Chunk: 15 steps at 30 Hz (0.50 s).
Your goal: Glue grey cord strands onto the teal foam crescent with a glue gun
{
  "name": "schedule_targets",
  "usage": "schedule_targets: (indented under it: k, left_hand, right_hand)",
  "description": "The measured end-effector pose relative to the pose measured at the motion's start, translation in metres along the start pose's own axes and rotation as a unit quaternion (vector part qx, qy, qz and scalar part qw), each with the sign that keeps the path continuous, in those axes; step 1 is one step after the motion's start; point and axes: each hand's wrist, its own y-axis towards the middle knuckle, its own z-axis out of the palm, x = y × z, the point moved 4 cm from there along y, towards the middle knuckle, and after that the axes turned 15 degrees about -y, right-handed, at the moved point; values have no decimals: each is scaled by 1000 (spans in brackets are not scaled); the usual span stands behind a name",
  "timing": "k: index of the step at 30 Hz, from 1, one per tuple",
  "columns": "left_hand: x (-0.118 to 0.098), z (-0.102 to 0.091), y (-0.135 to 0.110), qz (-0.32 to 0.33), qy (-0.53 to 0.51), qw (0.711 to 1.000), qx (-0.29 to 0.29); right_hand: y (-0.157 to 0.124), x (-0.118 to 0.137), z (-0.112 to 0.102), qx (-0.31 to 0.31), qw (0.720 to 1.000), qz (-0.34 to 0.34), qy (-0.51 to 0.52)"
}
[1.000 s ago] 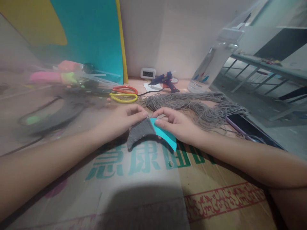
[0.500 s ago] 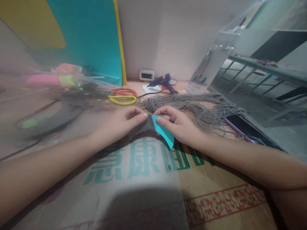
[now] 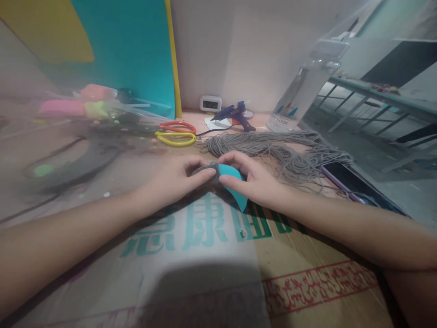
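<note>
Between my two hands, just above the cardboard, is a small curved piece with a dark grey fuzzy part (image 3: 214,166) on its left and a bright blue strip (image 3: 235,187) on its right. My left hand (image 3: 186,175) is closed on the grey part, its thumb lying along the near side. With thumb and fingers, my right hand (image 3: 254,175) pinches the blue strip close to where it meets the grey. The strip's lower end curls down, pointed and free. Part of the grey portion is hidden behind my left thumb and fingers.
Beyond my hands lie a bundle of grey cord (image 3: 269,148), scissors (image 3: 177,133) with red and yellow handles and a blue glue gun (image 3: 237,115). A small clock (image 3: 210,104) stands behind. At right are a clear bottle (image 3: 295,98) and a phone (image 3: 358,184). Printed cardboard (image 3: 218,259) covers the front.
My left thumb has shifted right and now covers more of the grey part. The right thumb has moved slightly down and left on the blue strip. The whole view has shifted slightly.
</note>
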Motion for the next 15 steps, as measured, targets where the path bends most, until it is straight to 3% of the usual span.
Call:
schedule_targets:
  k: [15]
  left_hand:
    - [4, 0, 2, 12, -18, 999, 23]
  right_hand:
    - [1, -1, 1, 23, 999, -6, 42]
